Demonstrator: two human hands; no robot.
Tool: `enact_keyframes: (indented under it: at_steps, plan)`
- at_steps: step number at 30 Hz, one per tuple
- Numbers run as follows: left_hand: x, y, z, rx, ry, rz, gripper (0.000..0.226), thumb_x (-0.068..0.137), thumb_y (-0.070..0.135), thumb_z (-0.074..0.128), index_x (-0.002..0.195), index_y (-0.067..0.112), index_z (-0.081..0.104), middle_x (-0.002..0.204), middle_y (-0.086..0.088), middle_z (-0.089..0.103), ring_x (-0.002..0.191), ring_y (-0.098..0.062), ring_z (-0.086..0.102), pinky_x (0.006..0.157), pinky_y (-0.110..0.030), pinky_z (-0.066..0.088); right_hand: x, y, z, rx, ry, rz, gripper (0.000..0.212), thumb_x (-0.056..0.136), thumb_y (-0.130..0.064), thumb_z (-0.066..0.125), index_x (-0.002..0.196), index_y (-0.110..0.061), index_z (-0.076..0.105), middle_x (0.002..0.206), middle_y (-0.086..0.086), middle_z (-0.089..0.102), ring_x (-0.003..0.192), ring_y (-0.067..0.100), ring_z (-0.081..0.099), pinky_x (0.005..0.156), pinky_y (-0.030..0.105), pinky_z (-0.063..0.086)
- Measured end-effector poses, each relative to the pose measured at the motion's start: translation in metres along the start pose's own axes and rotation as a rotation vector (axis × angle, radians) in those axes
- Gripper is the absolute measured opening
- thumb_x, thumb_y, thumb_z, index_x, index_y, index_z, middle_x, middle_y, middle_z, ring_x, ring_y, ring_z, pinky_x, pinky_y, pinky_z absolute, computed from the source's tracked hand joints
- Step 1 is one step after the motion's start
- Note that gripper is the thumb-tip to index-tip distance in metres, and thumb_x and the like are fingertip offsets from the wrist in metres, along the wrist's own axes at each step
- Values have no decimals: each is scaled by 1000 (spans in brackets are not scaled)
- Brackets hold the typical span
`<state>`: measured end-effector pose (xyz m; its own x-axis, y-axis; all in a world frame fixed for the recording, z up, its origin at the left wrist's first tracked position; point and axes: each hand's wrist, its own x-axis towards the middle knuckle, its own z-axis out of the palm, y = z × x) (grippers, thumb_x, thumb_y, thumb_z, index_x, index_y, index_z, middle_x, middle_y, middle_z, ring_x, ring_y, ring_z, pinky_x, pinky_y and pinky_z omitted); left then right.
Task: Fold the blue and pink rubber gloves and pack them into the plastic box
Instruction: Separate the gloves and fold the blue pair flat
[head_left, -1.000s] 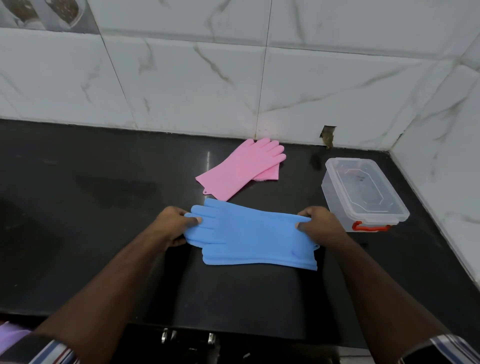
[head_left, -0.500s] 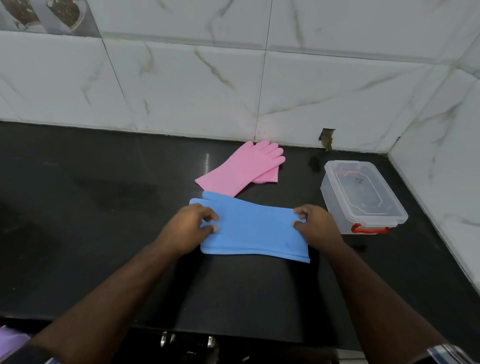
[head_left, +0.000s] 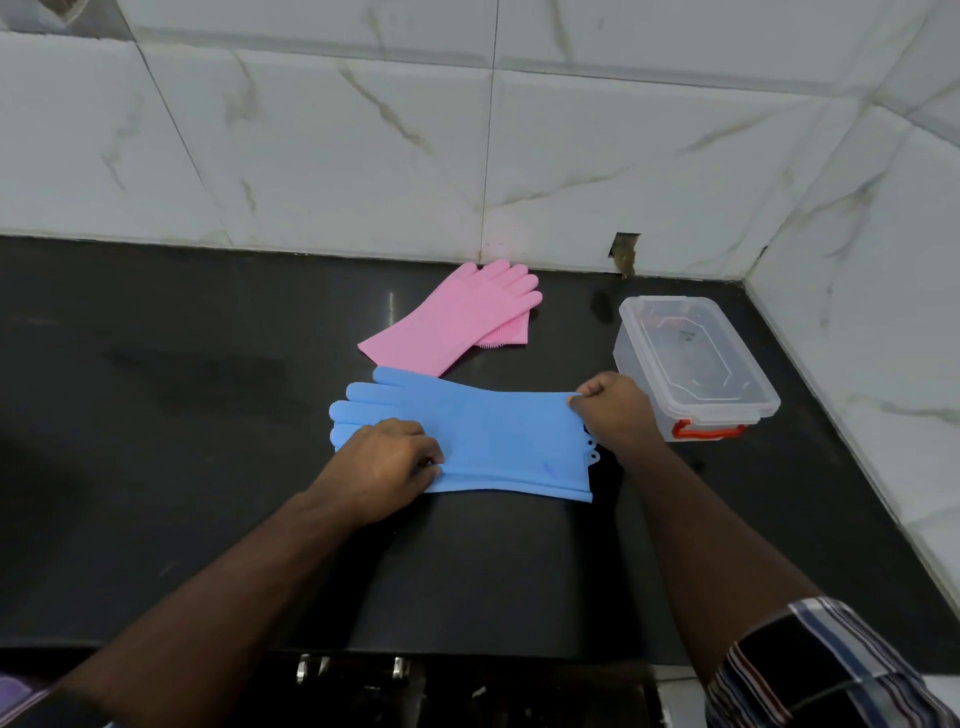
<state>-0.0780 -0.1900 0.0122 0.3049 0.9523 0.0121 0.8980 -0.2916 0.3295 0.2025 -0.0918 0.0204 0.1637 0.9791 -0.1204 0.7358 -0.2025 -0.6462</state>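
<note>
- Lying flat on the black counter (head_left: 156, 415), the blue gloves (head_left: 488, 441) are stacked, fingers pointing left and cuffs to the right.
- Left hand (head_left: 384, 467): fingers curled, gripping the near-left edge of the blue gloves close to the glove fingers.
- Right hand (head_left: 613, 410): fingers clenched, pinching the far corner of the cuff end.
- Pink gloves (head_left: 457, 317): lying just behind the blue gloves, one on top of the other, fingers toward the tiled wall (head_left: 363, 156); the lower one shows bristles at its edge.
- Plastic box (head_left: 696, 364): clear, standing on the counter to the right of the right hand, near the corner of the wall. Its clear lid is on, with an orange latch (head_left: 709, 431) at the near end. No glove is seen inside; other contents cannot be determined through the lid.
</note>
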Motion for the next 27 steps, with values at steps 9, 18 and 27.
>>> enact_keyframes:
  at_steps: [9, 18, 27]
  plan:
    - [-4, -1, -8, -104, 144, 17, 14, 96, 29, 60, 104, 29, 71, 99, 16, 62, 89, -3, 57, 74, -23, 49, -8, -8, -1, 243, 6, -73, 13, 101, -29, 49, 102, -16, 50, 86, -1, 56, 75, 10, 52, 64, 27, 44]
    - [-11, 5, -13, -78, 56, 23, 21, 86, 40, 57, 101, 36, 71, 92, 20, 62, 87, 1, 57, 75, -22, 49, -6, 0, -2, 94, -6, -11, 11, 96, -29, 58, 101, -19, 55, 93, 1, 61, 85, 15, 59, 76, 31, 51]
    - [-7, -49, -13, -418, 494, -604, 13, 87, 25, 61, 96, 24, 70, 101, 3, 68, 94, -16, 64, 78, -31, 48, -21, -5, 8, -192, 62, -280, 26, 88, -17, 66, 114, -17, 68, 115, 3, 66, 102, 20, 63, 88, 32, 51]
